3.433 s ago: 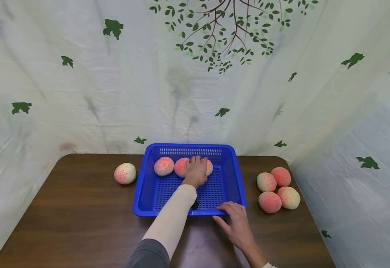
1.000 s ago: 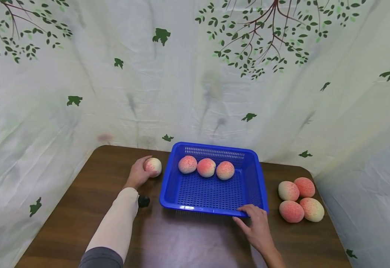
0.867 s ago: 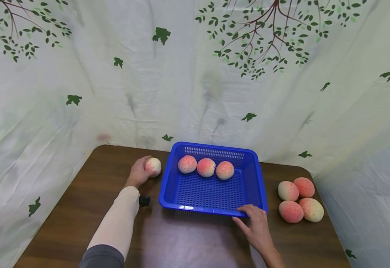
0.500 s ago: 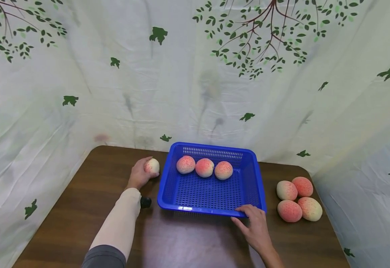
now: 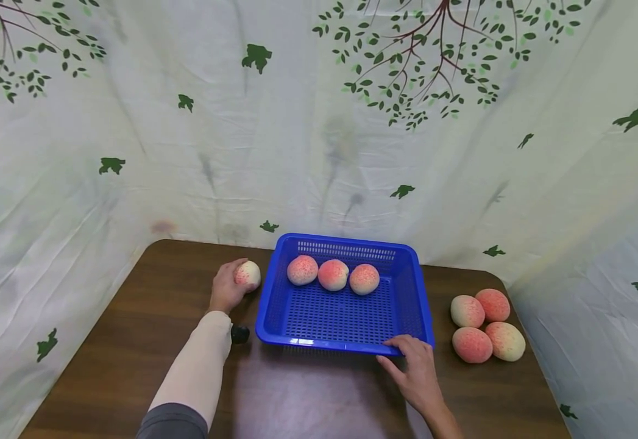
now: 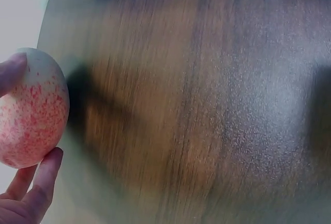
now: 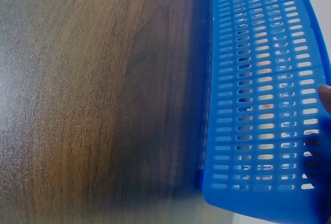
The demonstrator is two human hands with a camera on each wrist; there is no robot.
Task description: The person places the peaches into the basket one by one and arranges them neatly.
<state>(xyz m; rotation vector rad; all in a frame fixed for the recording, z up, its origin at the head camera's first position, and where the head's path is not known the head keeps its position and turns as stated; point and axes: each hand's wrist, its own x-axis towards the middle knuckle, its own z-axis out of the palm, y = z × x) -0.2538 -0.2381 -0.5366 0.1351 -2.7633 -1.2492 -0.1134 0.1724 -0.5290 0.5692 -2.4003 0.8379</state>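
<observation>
My left hand (image 5: 228, 285) grips a pale, red-speckled peach (image 5: 248, 274) left of the blue plastic basket (image 5: 319, 345). In the left wrist view the thumb is on one side of this peach (image 6: 36, 107) and fingertips (image 6: 50, 167) are on the other. Inside the basket, three peaches lie in a row near the back: a left one (image 5: 302, 270), a middle one (image 5: 333, 275) and a right one (image 5: 364, 279). My right hand (image 5: 417, 373) holds the basket's front rim near its right corner, fingers over the rim and thumb outside. The right wrist view shows the slotted basket wall (image 7: 258, 94).
Several peaches (image 5: 472, 345) sit clustered on the right of the brown wooden table (image 5: 105, 353). A pale leaf-patterned cloth (image 5: 297, 140) hangs behind and along both sides. A black device (image 5: 239, 333) is strapped at the left wrist.
Earlier my left hand was on a peach inside the basket; it has since moved left, out of the basket, and taken hold of the peach there. The right hand stays on the rim.
</observation>
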